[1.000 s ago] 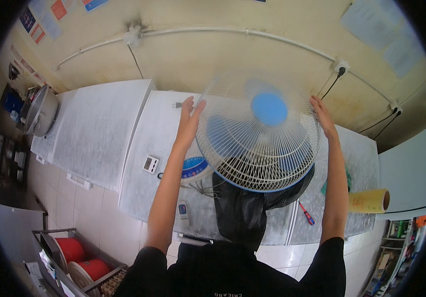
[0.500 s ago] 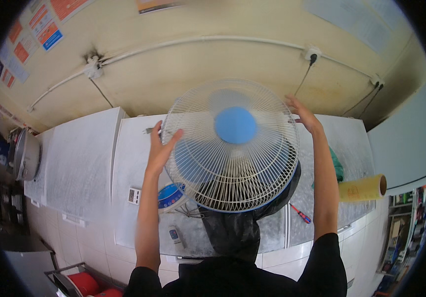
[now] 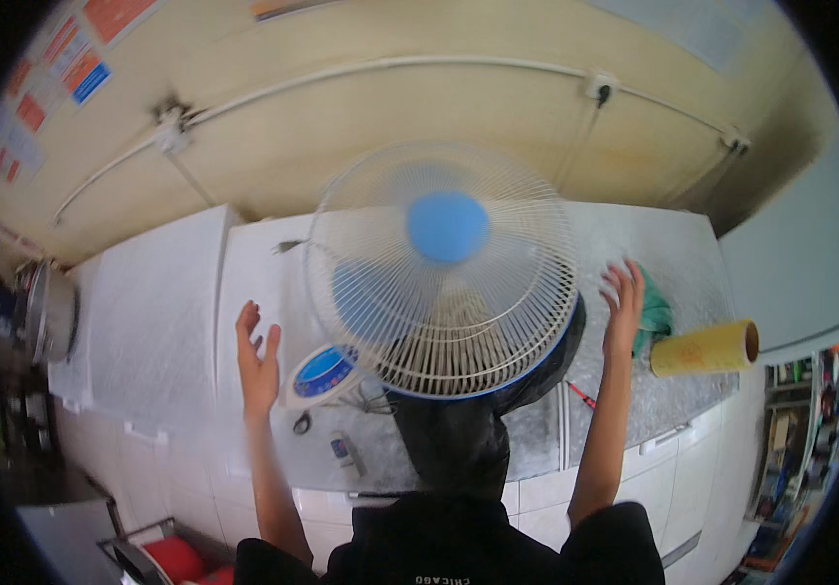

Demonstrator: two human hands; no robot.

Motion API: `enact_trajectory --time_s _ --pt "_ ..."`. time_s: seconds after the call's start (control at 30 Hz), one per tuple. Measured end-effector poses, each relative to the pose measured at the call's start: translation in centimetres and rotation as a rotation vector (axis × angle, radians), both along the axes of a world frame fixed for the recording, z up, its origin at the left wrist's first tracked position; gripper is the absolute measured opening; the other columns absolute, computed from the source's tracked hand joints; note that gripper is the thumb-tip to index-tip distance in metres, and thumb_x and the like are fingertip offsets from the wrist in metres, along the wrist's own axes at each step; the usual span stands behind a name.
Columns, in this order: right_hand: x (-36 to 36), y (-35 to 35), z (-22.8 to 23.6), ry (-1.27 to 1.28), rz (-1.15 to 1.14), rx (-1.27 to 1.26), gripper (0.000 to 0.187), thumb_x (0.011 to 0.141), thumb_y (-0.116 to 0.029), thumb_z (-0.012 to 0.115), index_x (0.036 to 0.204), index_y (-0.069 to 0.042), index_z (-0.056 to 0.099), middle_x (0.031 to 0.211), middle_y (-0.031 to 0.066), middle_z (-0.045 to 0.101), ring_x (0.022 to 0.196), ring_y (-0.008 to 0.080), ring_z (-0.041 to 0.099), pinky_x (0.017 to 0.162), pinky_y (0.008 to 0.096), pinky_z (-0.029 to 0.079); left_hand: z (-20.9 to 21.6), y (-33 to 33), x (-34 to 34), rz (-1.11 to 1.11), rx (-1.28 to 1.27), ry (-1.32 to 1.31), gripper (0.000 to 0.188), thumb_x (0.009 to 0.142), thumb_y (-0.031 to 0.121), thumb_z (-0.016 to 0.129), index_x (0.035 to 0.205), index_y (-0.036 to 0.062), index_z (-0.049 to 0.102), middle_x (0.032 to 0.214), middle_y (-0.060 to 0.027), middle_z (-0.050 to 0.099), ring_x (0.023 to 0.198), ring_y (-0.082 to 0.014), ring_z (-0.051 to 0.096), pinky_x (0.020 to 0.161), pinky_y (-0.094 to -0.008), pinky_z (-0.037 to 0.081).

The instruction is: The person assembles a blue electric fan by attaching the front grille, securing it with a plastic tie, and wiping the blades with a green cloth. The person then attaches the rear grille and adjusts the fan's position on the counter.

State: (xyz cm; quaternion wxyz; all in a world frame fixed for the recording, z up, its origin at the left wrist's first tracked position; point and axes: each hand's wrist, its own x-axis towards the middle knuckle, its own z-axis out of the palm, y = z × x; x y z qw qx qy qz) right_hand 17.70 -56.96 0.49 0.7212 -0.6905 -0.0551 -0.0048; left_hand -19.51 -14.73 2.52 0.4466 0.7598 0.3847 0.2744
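Observation:
An electric fan (image 3: 444,292) stands on the worktop in front of me, with a white wire cage, a blue hub and blue blades. My left hand (image 3: 260,363) is in the air left of the cage, apart from it, fingers stretched and empty. To the right of the cage, my right hand (image 3: 624,307) is raised near a green cloth (image 3: 657,317), also open and empty. Below the cage hangs a black plastic bag (image 3: 454,448), partly behind the fan. At the cage's lower left sits a white oval piece with a blue panel (image 3: 324,372); whether it joins the fan is hidden.
A yellow roll (image 3: 697,353) lies at the right of the worktop (image 3: 536,439). A red screwdriver (image 3: 581,394) is partly behind my right forearm. A small pale handset (image 3: 343,448), a dark ring-shaped thing (image 3: 303,422) and a plug (image 3: 289,246) lie at left. Wall sockets (image 3: 600,88) line the back.
Both hands have moved away from the cage sides, the left one outward and down, the right one outward and down. The fan stays standing as the view shifts slightly.

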Motion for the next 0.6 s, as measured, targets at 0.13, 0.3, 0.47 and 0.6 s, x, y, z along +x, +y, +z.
enact_trajectory --time_s 0.13,0.3,0.47,0.6 --pt "-13.9 -1.9 -7.3 0.145 -0.307 -0.005 0.04 0.107 -0.032 0.052 0.141 -0.011 0.05 0.117 0.0065 0.064 0.107 0.0184 0.062 0.088 0.0336 0.049 -2.1 -3.5 -7.8 0.029 0.057 -0.015 0.057 0.101 0.016 0.065 0.152 0.0062 0.042 0.151 -0.0156 0.05 0.141 -0.0307 0.047 0.112 -0.0473 0.041" --pt "-28.2 1.8 -9.9 0.191 0.368 -0.117 0.028 0.107 -0.02 0.053 0.131 -0.007 0.055 0.106 0.0061 0.064 0.096 0.016 0.064 0.081 0.0301 0.05 -3.2 -8.7 -16.1 0.153 0.037 0.066 0.053 0.099 0.014 0.066 0.147 0.0053 0.045 0.15 -0.0148 0.051 0.139 -0.0295 0.048 0.109 -0.0465 0.044" --pt "-33.7 8.4 -6.6 0.182 1.198 -0.406 0.033 0.101 -0.017 0.063 0.131 -0.004 0.059 0.116 0.0124 0.069 0.108 0.0218 0.067 0.094 0.036 0.053 -4.5 -11.7 -21.7 0.184 0.003 0.172 0.054 0.098 0.012 0.066 0.147 0.0039 0.044 0.148 -0.0183 0.05 0.14 -0.0342 0.046 0.113 -0.0478 0.04" --pt "-36.7 11.4 -6.0 -0.124 1.215 -0.589 0.038 0.1 -0.023 0.063 0.134 -0.005 0.06 0.124 0.0174 0.069 0.113 0.034 0.067 0.099 0.0428 0.05 -7.4 -12.0 -27.5 0.196 0.235 0.31 0.059 0.096 0.011 0.066 0.147 -0.0034 0.041 0.146 -0.0247 0.049 0.139 -0.0419 0.044 0.118 -0.0461 0.034"
